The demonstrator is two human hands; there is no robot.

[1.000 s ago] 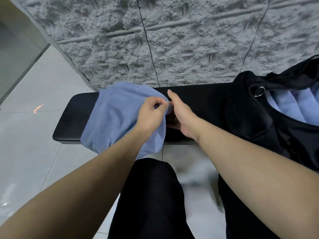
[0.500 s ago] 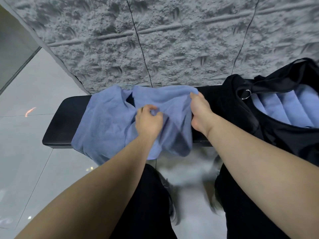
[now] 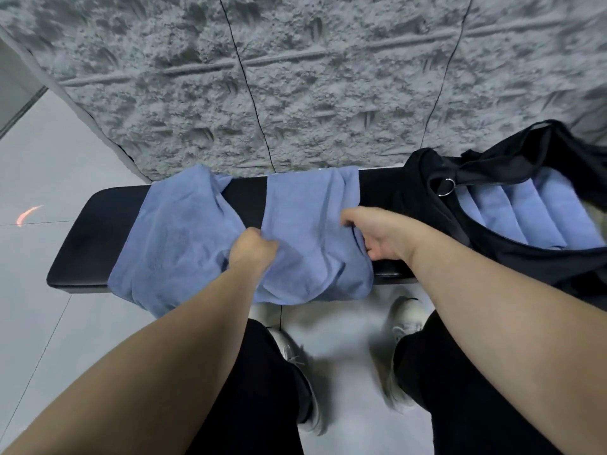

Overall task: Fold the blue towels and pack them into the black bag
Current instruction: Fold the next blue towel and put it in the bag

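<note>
A blue towel lies spread across the black bench, its near edge hanging over the front. My left hand is closed on its left side, and my right hand pinches its right edge. A second blue towel lies rumpled to the left, partly under the first. The black bag sits open at the bench's right end, with several folded blue towels standing side by side inside.
A rough grey stone wall rises directly behind the bench. Pale floor tiles lie to the left and below. My black trouser legs and white shoes stand close to the bench front.
My hands have pulled one towel off the pile and spread it rightward across the bench. The right hand moved from the towel's far edge down to its right side.
</note>
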